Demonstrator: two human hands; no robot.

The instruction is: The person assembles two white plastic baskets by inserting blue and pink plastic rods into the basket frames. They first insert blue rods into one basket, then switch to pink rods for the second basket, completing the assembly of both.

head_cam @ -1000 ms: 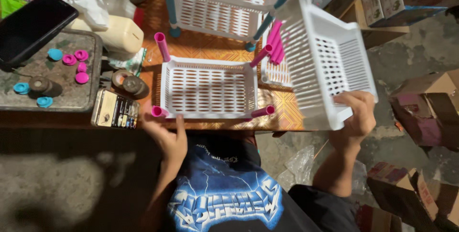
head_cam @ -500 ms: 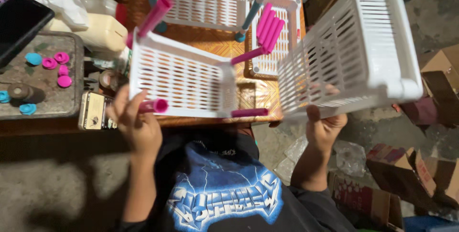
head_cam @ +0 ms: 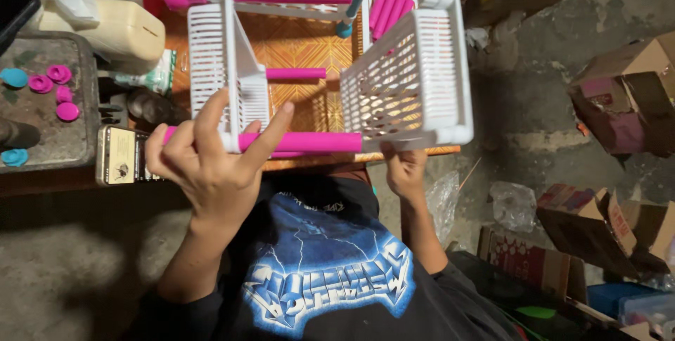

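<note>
Partly hidden right hand, white basket

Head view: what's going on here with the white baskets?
A person holds two white slatted baskets joined by pink tubes above a wooden table. The left hand grips the left basket at the near pink tube; the right hand supports the right basket from below. Spare pink tubes lie behind.

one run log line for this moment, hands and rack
left hand: grips pink tube | right hand: holds right white basket | baskets joined by tubes, lifted
</note>
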